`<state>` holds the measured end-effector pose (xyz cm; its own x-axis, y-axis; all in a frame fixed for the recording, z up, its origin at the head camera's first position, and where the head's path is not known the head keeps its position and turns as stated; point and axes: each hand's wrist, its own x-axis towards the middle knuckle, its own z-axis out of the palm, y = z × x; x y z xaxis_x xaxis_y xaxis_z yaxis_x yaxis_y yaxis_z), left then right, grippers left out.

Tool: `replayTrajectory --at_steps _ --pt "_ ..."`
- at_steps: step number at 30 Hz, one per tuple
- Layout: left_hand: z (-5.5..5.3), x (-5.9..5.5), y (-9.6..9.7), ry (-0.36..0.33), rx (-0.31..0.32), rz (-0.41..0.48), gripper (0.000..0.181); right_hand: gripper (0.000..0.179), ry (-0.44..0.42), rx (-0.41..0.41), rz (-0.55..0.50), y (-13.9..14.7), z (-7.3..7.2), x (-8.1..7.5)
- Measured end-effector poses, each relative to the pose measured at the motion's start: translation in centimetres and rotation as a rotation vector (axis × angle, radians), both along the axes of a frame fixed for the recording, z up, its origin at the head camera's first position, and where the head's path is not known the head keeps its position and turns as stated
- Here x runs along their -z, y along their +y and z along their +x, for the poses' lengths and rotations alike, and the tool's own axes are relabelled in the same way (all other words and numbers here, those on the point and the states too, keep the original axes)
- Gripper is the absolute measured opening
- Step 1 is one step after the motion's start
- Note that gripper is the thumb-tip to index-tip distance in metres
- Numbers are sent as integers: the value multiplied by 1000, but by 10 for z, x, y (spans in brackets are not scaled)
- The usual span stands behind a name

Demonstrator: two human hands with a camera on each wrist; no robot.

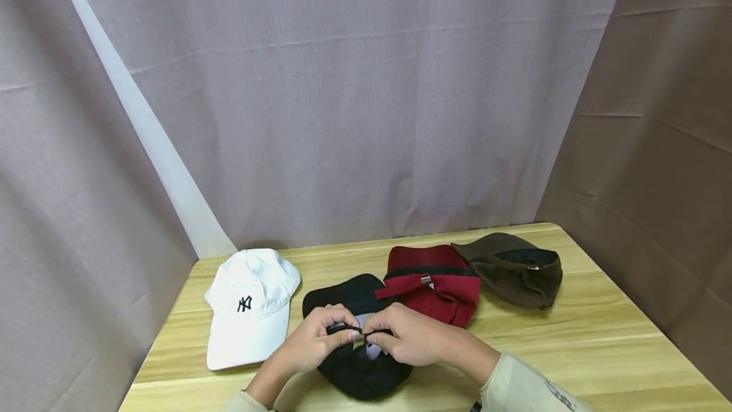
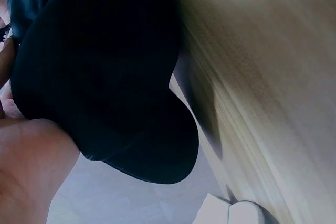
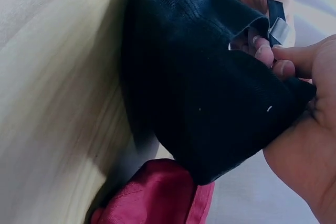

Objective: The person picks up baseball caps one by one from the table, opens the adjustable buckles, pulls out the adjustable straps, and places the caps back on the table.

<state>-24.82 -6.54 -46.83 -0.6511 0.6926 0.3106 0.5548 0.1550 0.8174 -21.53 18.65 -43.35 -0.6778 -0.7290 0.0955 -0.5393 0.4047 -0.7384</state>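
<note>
A black baseball cap (image 1: 366, 377) sits low at the table's front middle, its back opening turned up toward me. My left hand (image 1: 314, 339) pinches the adjuster strap at the back of this cap with thumb and fingers, close to a metal buckle (image 3: 278, 31). Opposite it, my right hand (image 1: 412, 336) pinches the other side of the strap, and the fingertips of both hands nearly meet at the buckle. A short strap end (image 3: 275, 10) sticks out past the buckle in the right wrist view. In the left wrist view the cap's crown (image 2: 94, 61) hides most of the fingers.
To the left lies a white cap (image 1: 251, 310) with a dark emblem, brim toward me. A red cap (image 1: 443, 297) with its own strap and buckle lies just right of the black one. Beyond it is a brown cap (image 1: 515, 272). Curtains (image 1: 366, 113) hang behind the wooden table (image 1: 600, 348).
</note>
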Motion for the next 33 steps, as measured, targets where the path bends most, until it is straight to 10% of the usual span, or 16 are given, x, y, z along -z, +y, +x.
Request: replayTrajectory --at_steps 18,33 --pt "-3 -2 -2 40 8 69 10 24 32 25 -33 -1 -4 -3" --pt "-8 -12 2 -57 -11 99 8 12 134 141 -19 -7 -9 -10"
